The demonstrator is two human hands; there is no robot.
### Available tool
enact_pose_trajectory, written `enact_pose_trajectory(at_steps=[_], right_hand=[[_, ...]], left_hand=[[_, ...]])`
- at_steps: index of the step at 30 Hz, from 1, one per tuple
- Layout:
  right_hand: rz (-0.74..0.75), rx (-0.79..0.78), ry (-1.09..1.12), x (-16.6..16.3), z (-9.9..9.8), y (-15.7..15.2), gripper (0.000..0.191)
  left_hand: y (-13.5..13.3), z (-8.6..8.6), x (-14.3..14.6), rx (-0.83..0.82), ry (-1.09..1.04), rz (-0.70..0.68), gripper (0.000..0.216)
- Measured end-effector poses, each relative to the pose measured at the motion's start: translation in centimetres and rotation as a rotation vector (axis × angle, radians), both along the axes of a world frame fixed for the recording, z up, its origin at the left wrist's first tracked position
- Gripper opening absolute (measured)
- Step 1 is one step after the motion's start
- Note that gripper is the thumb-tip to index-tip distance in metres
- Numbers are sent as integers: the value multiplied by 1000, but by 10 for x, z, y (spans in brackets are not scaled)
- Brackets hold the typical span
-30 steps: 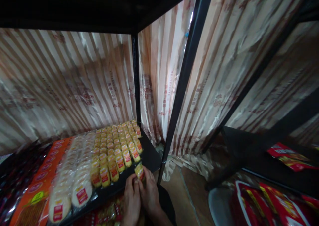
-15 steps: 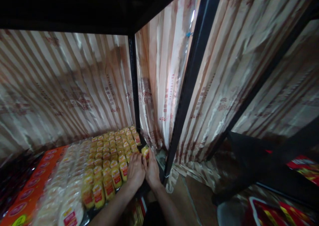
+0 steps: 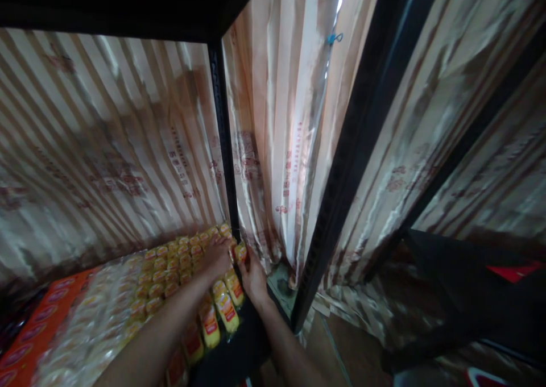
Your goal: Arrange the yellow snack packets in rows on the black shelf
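Right, nearest of all, the person's 2 bare forearms (image 3: 145, 344) slant in from the bottom, the left across rows of yellow packs (image 3: 225, 310), the right over a bare strip of dark shelf (image 3: 251, 344). The 3 clearest packs at the rows' near right end lean back, red-and-yellow labels showing. Left of these rows lie pale items in clear wrap (image 3: 81, 324), then an orange sheet of packaging (image 3: 36, 327) printed with round emblems.

Farther in, the right hand (image 3: 255, 276) has its thumb and fingers closed around 1 small yellow pack (image 3: 241, 252), which is at the right edge of the rows, near the foot of the back post (image 3: 224, 131). Just beside it, the left hand (image 3: 216, 257) reaches over the rows, palm down, fingertips by the held pack; I cannot tell whether they grip anything.

On the right, a thicker dark post (image 3: 354, 142) slants up past the tiled floor (image 3: 354, 347), and another dark shelf (image 3: 460, 267) bears a red packet (image 3: 514, 271). Behind everything hangs a striped, red-printed curtain (image 3: 128, 120), with a blue tie (image 3: 335, 38) high up near a bright slit.
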State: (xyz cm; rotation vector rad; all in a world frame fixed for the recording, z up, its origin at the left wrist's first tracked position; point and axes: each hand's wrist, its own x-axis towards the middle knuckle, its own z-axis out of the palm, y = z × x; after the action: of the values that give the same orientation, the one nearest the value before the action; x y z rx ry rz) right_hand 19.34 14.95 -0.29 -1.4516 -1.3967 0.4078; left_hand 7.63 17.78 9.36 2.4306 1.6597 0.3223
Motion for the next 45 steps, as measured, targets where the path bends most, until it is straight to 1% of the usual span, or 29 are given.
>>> enact_pose_trajectory(at_steps=[6,12,16,20,23,26,28,31,34,36,39,42,45], right_hand=[[35,-38,52,-6,5,6,43],[57,-85,137,-12,3,10,35],[123,-103,242,-14,3,12,35],[217,-112,275,-11,-1,14,37],[208,-72,239,-8,-8,18,37],[186,-67,194,-7,-15,22,40],[223,-90,181,-7,-18,24,43],[280,-124,167,-7,-19,26,44],[293,-138,177,-6,-19,27,46],[271,-146,208,-5,-20,28,48],[267,-152,237,-5,-23,28,47],[304,-167,216,-6,-25,28,47],[312,-187,222,-5,-26,28,48]], left_hand=[[27,-17,-5,-19,-7,-65,49],[41,-25,-13,-64,44,-97,59],[47,-29,-17,-67,51,-91,60],[48,-26,-19,-58,51,-90,55],[46,-23,-19,-39,40,-141,52],[43,-21,-19,-38,35,-185,54],[41,-21,-20,-43,40,-201,55],[39,-21,-20,-27,36,-240,50],[38,-21,-19,-2,37,-240,46],[38,-20,-18,3,44,-223,51],[39,-22,-18,2,50,-267,57],[41,-25,-18,-5,66,-336,53],[41,-28,-18,-13,92,-322,50]])
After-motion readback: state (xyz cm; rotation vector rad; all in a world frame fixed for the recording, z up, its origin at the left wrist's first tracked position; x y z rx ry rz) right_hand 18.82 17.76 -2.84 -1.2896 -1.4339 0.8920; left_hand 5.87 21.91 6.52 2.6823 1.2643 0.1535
